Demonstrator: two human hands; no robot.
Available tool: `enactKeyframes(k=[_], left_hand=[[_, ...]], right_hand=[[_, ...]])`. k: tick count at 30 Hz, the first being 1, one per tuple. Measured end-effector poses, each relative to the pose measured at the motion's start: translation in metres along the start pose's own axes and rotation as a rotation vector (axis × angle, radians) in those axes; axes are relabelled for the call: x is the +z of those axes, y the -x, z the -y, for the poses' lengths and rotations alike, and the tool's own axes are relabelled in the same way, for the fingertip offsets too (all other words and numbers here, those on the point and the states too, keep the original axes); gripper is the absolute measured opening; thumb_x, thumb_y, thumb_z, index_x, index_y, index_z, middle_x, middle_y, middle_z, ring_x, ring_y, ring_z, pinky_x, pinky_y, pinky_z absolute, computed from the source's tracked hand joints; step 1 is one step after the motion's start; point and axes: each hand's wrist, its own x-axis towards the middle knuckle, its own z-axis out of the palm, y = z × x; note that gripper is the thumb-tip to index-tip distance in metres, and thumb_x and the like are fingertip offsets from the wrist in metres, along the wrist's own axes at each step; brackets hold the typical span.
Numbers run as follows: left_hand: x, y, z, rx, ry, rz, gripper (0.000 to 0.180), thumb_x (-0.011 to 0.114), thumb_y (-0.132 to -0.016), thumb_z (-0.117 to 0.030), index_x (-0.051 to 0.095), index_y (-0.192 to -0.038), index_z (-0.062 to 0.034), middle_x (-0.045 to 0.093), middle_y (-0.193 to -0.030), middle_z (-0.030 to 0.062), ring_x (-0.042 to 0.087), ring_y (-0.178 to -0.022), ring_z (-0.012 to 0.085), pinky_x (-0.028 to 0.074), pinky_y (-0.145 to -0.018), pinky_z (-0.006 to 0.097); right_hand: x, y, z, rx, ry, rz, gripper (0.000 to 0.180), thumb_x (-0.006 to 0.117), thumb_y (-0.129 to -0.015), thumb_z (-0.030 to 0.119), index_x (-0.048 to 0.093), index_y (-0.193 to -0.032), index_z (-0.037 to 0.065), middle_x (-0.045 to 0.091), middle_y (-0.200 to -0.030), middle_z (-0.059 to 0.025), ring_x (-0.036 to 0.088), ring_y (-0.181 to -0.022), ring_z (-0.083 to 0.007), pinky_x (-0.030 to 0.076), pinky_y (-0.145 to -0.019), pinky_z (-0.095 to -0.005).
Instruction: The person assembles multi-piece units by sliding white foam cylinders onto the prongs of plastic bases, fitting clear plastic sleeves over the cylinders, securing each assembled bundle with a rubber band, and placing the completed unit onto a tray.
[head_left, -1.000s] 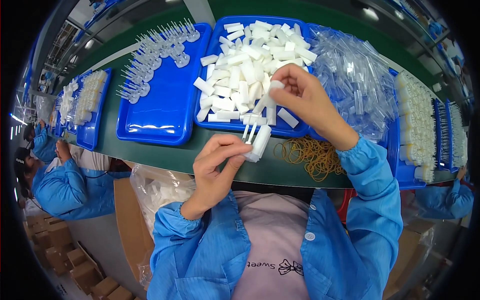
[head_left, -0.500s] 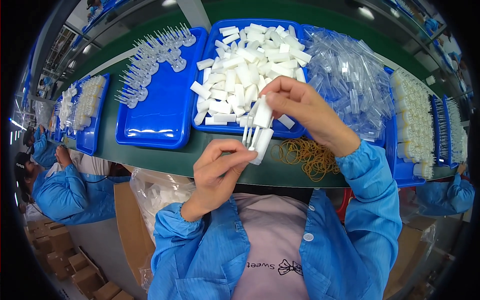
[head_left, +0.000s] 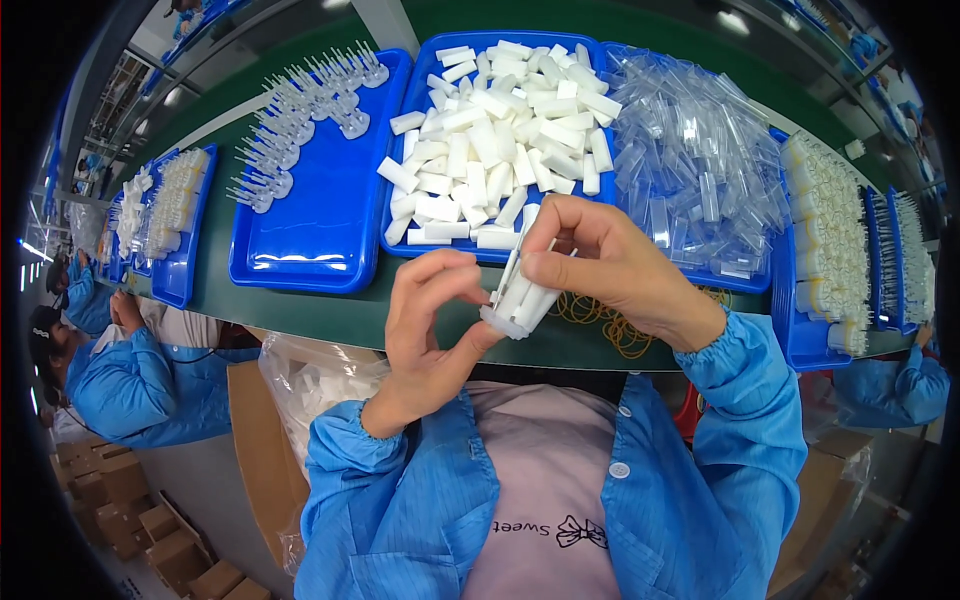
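Observation:
In front of my chest, a clear round plastic base [head_left: 505, 322] with upright white prongs is tilted, its base toward me. White foam blocks [head_left: 520, 297] sit among the prongs. My right hand [head_left: 590, 262] is closed around the prongs and blocks from above, thumb and fingers pinching them. My left hand [head_left: 430, 325] supports the base's left edge between its thumb and a bent finger, with the index finger raised apart. Beyond the hands, a blue tray [head_left: 392, 225] holds a heap of similar white foam blocks [head_left: 487, 145].
At left, a blue tray [head_left: 300, 265] carries rows of pronged bases [head_left: 285, 130]. Clear plastic sleeves [head_left: 690, 170] fill the tray at right. Yellow rubber bands [head_left: 625, 335] lie by my right wrist. Finished-looking bundles [head_left: 825, 240] stand farther right. A co-worker [head_left: 135, 370] sits at left.
My right hand has come down and nearer, pressing the foam block in among the prongs. The base has tilted, and my left hand's upper fingers have lifted away from their pinch.

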Motion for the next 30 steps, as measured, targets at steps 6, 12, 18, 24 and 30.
enactKeyframes(k=[6,12,18,24,30], left_hand=[[-0.014,-0.004,0.012,-0.185,-0.183,0.25,0.021,0.071,-0.076,0.001,0.067,-0.097,-0.0001,0.064,-0.092,0.0088,0.061,-0.079,0.0154,0.05,-0.072,0.027],[-0.016,-0.003,0.015,-0.17,-0.188,0.204,0.021,0.068,-0.08,0.002,0.068,-0.1,-0.0024,0.062,-0.096,0.0094,0.061,-0.081,0.0163,0.049,-0.072,0.026],[-0.017,-0.005,0.014,-0.132,-0.197,0.222,0.021,0.065,-0.082,0.003,0.07,-0.101,-0.0034,0.062,-0.095,0.0087,0.059,-0.087,0.0171,0.047,-0.075,0.026],[-0.012,-0.007,0.011,-0.119,-0.158,0.229,0.022,0.064,-0.081,0.004,0.07,-0.101,-0.0038,0.062,-0.095,0.0084,0.059,-0.087,0.0168,0.047,-0.075,0.025],[-0.012,-0.007,0.005,-0.139,-0.087,0.226,0.023,0.062,-0.081,0.006,0.07,-0.1,-0.0037,0.062,-0.095,0.0078,0.058,-0.086,0.0168,0.046,-0.075,0.025]], right_hand=[[-0.04,-0.02,-0.009,-0.19,0.575,-0.132,0.013,0.069,-0.082,0.019,0.064,-0.086,0.007,0.063,-0.087,-0.0013,0.054,-0.077,-0.0092,0.043,-0.072,-0.0247],[-0.051,-0.022,-0.035,-0.32,1.59,-0.335,0.013,0.072,-0.071,0.018,0.068,-0.08,0.011,0.058,-0.085,-0.0062,0.055,-0.094,-0.024,0.038,-0.079,-0.0395],[-0.046,-0.017,-0.028,-0.413,1.544,-0.37,0.014,0.07,-0.073,0.014,0.065,-0.085,0.012,0.058,-0.088,-0.0028,0.053,-0.088,-0.0233,0.037,-0.081,-0.0381],[-0.033,-0.008,-0.013,-0.616,1.421,-0.36,0.021,0.072,-0.072,0.01,0.067,-0.093,0.013,0.065,-0.087,-0.0009,0.059,-0.086,-0.0187,0.037,-0.087,-0.0397],[-0.031,-0.007,-0.01,-0.7,1.412,-0.397,0.023,0.074,-0.071,0.011,0.068,-0.093,0.014,0.066,-0.086,0.0015,0.06,-0.084,-0.0174,0.037,-0.087,-0.0403]])
